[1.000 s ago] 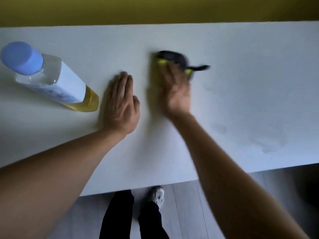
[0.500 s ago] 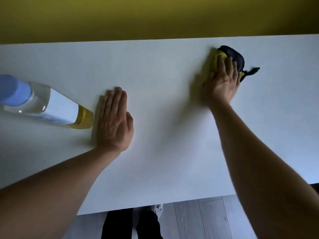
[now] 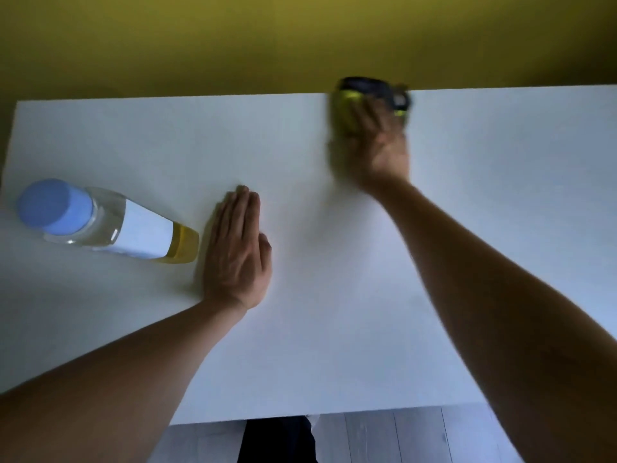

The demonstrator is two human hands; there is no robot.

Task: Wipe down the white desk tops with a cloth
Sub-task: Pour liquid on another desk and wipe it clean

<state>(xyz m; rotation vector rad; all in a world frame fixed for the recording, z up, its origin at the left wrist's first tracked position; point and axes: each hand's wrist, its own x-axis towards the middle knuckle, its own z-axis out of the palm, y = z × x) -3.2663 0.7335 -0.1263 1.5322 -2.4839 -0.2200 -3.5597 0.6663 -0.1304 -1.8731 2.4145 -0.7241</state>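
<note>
The white desk [image 3: 334, 295] filled most of the shot, with a mustard yellow wall [image 3: 233, 38] behind its far edge; the right hand [image 3: 377, 145] was up around 1 o'clock, right at that far edge, pressing down on a yellow and dark cloth [image 3: 349, 105]; it was all motion blur up there, so I honestly couldn't tell whether the fingers lay flat over the cloth or curled into it. The left hand [image 3: 235, 248] was lying palm down on the desk at roughly 9 o'clock from centre, fingers straight and together, holding nothing; just beside it, further toward 9 o'clock, stood a clear bottle [image 3: 110, 225] with a blue cap, a white label and a bit of yellow liquid at the bottom; dark trousers [image 3: 277, 439] and grey floorboards [image 3: 384, 436] showed at 6 o'clock.
</note>
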